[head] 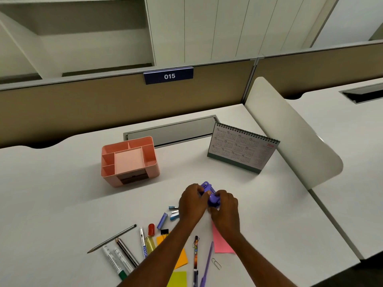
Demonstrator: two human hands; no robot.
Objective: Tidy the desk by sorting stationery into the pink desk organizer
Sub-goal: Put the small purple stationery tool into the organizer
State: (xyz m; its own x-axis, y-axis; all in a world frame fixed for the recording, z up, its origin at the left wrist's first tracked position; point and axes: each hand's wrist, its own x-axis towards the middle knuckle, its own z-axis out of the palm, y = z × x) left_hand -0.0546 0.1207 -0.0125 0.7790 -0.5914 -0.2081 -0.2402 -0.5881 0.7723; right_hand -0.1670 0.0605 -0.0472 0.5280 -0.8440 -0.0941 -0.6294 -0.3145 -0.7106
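— Two hands work over the white desk (pixel 62 204), but start nearest the camera: what lies at the bottom edge?

— Sticky notes: a yellow-green pad (pixel 177 279), an orange one (pixel 182 258) partly under the left forearm, and a pink sheet (pixel 220 243) under the right wrist. Between them lie a dark patterned pen (pixel 195 257) and a purple pen (pixel 207 264), with a paperclip (pixel 216 263) just beside the purple one.

— And to the left?

— Several white markers (pixel 116 261), a grey pencil (pixel 113 238) lying aslant, and a yellow highlighter (pixel 150 243) with a red cap (pixel 151 229) near its tip. Further up sit a black binder clip (pixel 164 232), a purple staple box (pixel 162 220) and a blue staple remover (pixel 174 213), half hidden by the left hand.

— What are the hands doing?

— The left hand (pixel 192 200) and the right hand (pixel 224 210) both grip a purple stapler (pixel 211 196), held just above the desk. The left fingers (pixel 195 188) curl closed over its far end; the right fingers (pixel 222 195) wrap tight round its near end. Neither hand is spread.

— And the organizer?

— The pink desk organizer (pixel 129 160) stands well apart, beyond and left of the hands, its top compartments bare. A desk calendar (pixel 242 148) stands to the right, and a plate marked 015 (pixel 169 76) hangs on the partition behind.
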